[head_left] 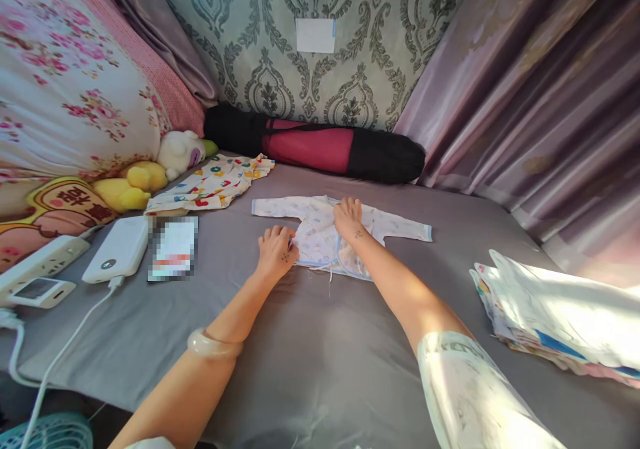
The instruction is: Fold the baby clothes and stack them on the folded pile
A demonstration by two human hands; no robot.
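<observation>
A small white baby shirt (317,226) with pale blue print and blue trim lies spread flat, its sleeves stretched out to both sides. Thin white ties hang from its lower edge. My left hand (277,252) is at the shirt's left side edge, fingers bent and closed on the cloth there. Over the upper chest, just below the neckline, my right hand (349,217) is closed with its fingers curled into the fabric. Its fingertips are partly hidden.
The shirt rests on a grey sheet (300,342). At left are a white power bank (117,249) with cable, a power strip (45,262), plush toys (133,186) and a patterned cloth (215,182). Folded clothes (560,309) lie right; a black-and-red long bag (310,146) lies behind.
</observation>
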